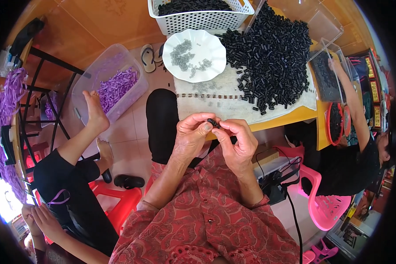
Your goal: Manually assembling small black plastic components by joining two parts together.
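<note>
Just off the table's front edge, a small black tube-shaped piece [213, 122] is held between both my hands. The thumb and forefinger of my left hand [190, 137] pinch one end. My right hand [238, 143] grips the other end with thumb and fingertips. Whether a clear piece sits in it is too small to tell. Beyond my hands, a white scalloped plate [215, 66] holds small clear pieces [182, 53]. More clear bits lie on the white cloth [191, 97] below the plate. A large heap of black pieces [273, 61] spreads to the right.
A perforated white basket [202, 23] of black pieces stands behind the plate. At right, a person's arm [354, 101] reaches into a clear bin [328, 77]; a pink chair [323, 198] is nearby. Left are another person's bare foot [95, 113] and a tub [138, 90] of purple strips.
</note>
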Motion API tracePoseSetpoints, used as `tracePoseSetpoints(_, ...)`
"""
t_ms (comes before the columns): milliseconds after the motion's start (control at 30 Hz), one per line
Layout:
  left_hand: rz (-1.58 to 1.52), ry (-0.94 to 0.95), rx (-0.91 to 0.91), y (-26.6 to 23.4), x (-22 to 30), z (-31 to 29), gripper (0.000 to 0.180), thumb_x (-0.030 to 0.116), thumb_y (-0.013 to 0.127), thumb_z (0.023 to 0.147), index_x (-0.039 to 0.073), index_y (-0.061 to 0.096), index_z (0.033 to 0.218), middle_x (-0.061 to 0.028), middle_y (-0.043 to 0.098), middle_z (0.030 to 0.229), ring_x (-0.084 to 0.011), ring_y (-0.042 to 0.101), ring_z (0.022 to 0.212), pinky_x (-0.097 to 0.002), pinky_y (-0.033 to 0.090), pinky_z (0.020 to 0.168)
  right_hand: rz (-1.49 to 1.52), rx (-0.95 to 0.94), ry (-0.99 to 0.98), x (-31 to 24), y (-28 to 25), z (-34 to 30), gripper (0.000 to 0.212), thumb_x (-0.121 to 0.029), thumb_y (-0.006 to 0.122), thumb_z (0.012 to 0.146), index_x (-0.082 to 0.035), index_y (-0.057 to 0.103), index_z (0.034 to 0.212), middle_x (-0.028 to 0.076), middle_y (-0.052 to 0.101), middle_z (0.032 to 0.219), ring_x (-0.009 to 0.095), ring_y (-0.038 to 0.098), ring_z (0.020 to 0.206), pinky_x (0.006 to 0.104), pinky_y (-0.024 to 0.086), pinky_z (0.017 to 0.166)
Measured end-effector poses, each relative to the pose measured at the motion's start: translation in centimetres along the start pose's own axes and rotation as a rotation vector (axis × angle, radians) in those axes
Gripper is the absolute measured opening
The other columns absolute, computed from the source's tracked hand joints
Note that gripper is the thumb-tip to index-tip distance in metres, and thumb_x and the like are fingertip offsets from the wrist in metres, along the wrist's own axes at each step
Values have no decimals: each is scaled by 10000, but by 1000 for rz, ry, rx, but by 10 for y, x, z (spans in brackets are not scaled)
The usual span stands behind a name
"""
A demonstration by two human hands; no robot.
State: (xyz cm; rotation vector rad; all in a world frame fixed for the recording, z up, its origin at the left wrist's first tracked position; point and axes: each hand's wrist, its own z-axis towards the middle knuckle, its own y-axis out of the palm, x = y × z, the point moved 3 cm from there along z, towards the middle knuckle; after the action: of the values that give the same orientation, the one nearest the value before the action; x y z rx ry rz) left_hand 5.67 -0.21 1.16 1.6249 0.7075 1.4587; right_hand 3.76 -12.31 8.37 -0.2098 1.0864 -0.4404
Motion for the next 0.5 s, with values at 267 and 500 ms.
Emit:
tracePoseSetpoints(267, 18, 21, -4, 1, 0, -1, 206, 6, 612, 874, -8, 628, 1078, -129, 655, 1020, -185, 622, 938, -311, 506, 870, 101, -20, 35, 5, 5, -2, 174, 36, 706, 782, 10, 608, 923, 115, 626, 852, 153, 626, 686, 252, 518, 562)
tracePoseSetpoints(500, -164, -114, 123, 1, -11, -6, 192, 32, 584, 903, 20, 623, 1090, -113, 647, 1006, -182, 618, 907, -335, 527, 811, -100, -22, -116, 0, 7, 3, 144, 34, 690, 790, 0, 582, 879, 124, 610, 824, 187, 619, 649, 266, 509, 542)
